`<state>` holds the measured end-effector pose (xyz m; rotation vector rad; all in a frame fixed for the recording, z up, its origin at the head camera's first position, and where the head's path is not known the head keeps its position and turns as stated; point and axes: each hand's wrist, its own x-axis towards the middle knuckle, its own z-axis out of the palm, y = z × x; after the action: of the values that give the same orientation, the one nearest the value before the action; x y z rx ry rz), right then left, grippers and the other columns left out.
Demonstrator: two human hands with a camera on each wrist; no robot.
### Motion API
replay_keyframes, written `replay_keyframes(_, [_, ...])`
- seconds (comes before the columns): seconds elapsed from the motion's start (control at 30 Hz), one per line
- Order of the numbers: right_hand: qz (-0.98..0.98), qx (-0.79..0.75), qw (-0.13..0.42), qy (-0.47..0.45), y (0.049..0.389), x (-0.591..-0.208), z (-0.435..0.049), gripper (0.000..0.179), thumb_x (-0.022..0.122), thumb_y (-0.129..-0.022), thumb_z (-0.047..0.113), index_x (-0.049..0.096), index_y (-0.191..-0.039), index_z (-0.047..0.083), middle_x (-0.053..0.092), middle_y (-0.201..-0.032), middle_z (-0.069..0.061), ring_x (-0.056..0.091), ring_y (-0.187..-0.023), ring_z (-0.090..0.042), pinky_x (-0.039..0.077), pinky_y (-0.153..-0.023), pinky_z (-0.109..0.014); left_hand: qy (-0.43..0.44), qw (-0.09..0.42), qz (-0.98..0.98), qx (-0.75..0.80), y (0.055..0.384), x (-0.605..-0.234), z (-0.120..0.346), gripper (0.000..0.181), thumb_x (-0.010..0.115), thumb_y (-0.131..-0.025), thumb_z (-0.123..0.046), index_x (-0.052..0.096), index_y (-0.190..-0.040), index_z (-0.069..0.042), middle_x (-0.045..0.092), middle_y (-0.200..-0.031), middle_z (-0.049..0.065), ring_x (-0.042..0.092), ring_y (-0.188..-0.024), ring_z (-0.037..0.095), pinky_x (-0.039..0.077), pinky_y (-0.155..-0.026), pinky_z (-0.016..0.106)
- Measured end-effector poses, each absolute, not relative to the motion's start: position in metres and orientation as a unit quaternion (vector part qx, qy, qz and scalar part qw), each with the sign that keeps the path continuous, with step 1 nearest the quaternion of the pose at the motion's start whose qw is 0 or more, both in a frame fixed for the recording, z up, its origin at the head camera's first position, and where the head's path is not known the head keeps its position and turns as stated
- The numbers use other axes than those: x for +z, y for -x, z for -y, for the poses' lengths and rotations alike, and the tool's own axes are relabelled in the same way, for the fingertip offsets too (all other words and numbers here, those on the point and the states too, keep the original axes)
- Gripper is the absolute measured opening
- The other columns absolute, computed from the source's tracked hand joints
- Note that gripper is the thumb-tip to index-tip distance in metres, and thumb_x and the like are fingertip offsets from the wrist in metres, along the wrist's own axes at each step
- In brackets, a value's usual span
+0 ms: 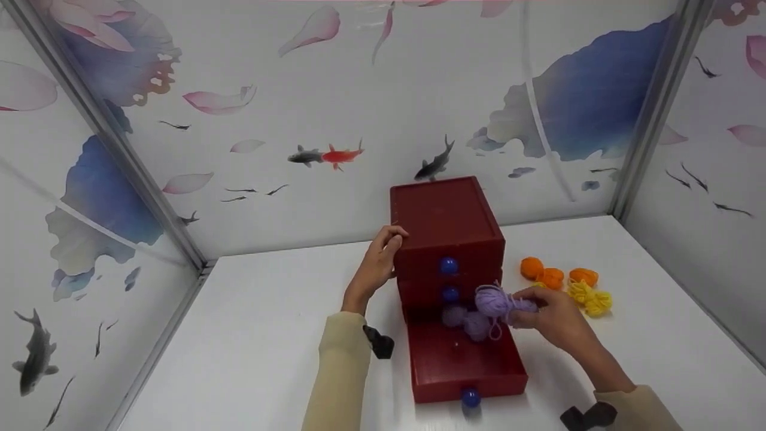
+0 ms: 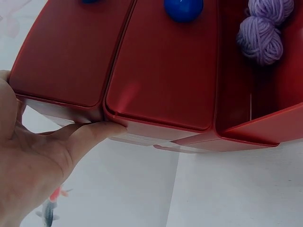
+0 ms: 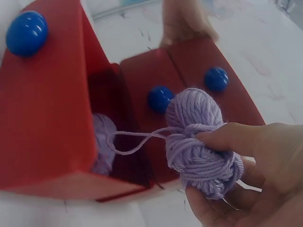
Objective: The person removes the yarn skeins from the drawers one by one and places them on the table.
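Note:
A dark red drawer cabinet (image 1: 446, 215) with blue round knobs stands on the white table. Its bottom drawer (image 1: 467, 368) is pulled out, while the two upper drawers are closed. My left hand (image 1: 377, 263) holds the cabinet's upper left edge, thumb (image 2: 97, 135) against its side. Between the thumb and fingers of my right hand (image 1: 559, 317) is a bundle of purple yarn (image 3: 203, 161), held above the right side of the open drawer. A loose strand hangs from it. Another purple yarn bundle (image 1: 477, 326) lies at the back of that drawer.
Right of the cabinet, orange yarn (image 1: 531, 267) and yellow yarn (image 1: 596, 302) lie on the table (image 1: 269, 335). Printed wall panels (image 1: 371, 108) with metal corner posts enclose the table at the back and sides.

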<state>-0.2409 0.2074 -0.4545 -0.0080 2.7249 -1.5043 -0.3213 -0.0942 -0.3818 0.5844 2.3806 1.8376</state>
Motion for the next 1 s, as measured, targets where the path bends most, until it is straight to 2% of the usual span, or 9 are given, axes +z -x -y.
replay_keyframes(0.2, [-0.868,-0.495,0.013,-0.029,0.244,-0.469,-0.232,0.054,0.071,-0.078,0.036,0.057,-0.121,0.007,0.065,-0.105,-0.011,0.061,-0.086,-0.016,0.052,-0.078,-0.030,-0.185,0.025,-0.779,0.598,0.333,-0.395,0.095,0.029,0.031,-0.100,-0.033,0.046,-0.118,-0.015,0.038,-0.136,0.008,0.047,-0.079,0.019,0.045,-0.061,0.037])
replay_keyframes(0.37, [-0.881,-0.469,0.023,-0.051,0.248,-0.486,-0.252,0.056,0.069,-0.080,0.036,0.054,-0.125,0.005,0.062,-0.111,-0.013,0.056,-0.090,-0.019,0.051,-0.079,-0.031,-0.190,0.013,-0.784,0.590,0.340,-0.405,0.095,0.029,0.031,-0.100,-0.039,0.046,-0.115,-0.020,0.040,-0.132,0.005,0.036,-0.059,0.013,0.038,-0.053,0.028])
replay_keyframes(0.43, [-0.887,-0.455,0.037,-0.063,0.249,-0.492,-0.260,0.058,0.069,-0.081,0.035,0.052,-0.127,0.004,0.060,-0.112,-0.015,0.054,-0.091,-0.021,0.050,-0.076,-0.030,-0.189,0.012,-0.785,0.590,0.340,-0.406,0.094,0.028,0.031,-0.099,-0.039,0.046,-0.115,-0.021,0.041,-0.131,0.004,0.032,-0.057,0.014,0.039,-0.053,0.031])
replay_keyframes(0.6, [-0.896,-0.432,0.056,-0.083,0.250,-0.505,-0.276,0.055,0.067,-0.084,0.027,0.049,-0.128,-0.001,0.054,-0.117,-0.023,0.050,-0.096,-0.028,0.049,-0.079,-0.034,-0.188,0.015,-0.783,0.593,0.337,-0.403,0.093,0.027,0.031,-0.100,-0.035,0.046,-0.115,-0.019,0.041,-0.131,0.006,0.037,-0.060,0.016,0.041,-0.057,0.036])
replay_keyframes(0.67, [-0.899,-0.426,0.059,-0.084,0.249,-0.509,-0.281,0.053,0.065,-0.085,0.025,0.049,-0.127,-0.003,0.053,-0.118,-0.025,0.049,-0.097,-0.031,0.049,-0.082,-0.038,-0.187,0.021,-0.779,0.597,0.333,-0.397,0.093,0.027,0.031,-0.101,-0.032,0.046,-0.116,-0.016,0.041,-0.132,0.008,0.037,-0.059,0.017,0.038,-0.055,0.034])
replay_keyframes(0.8, [-0.899,-0.420,0.074,-0.098,0.249,-0.515,-0.288,0.054,0.066,-0.084,0.023,0.048,-0.128,-0.004,0.050,-0.122,-0.027,0.048,-0.100,-0.033,0.047,-0.084,-0.042,-0.182,0.035,-0.781,0.597,0.322,-0.384,0.093,0.029,0.030,-0.101,-0.028,0.045,-0.118,-0.011,0.041,-0.132,0.010,0.042,-0.067,0.020,0.039,-0.059,0.037])
replay_keyframes(1.0, [-0.896,-0.419,0.087,-0.116,0.249,-0.512,-0.289,0.058,0.067,-0.083,0.024,0.046,-0.129,-0.003,0.047,-0.125,-0.028,0.047,-0.104,-0.036,0.046,-0.086,-0.045,-0.181,0.041,-0.779,0.599,0.319,-0.380,0.092,0.030,0.031,-0.101,-0.028,0.045,-0.120,-0.010,0.040,-0.133,0.010,0.046,-0.076,0.019,0.043,-0.065,0.041])
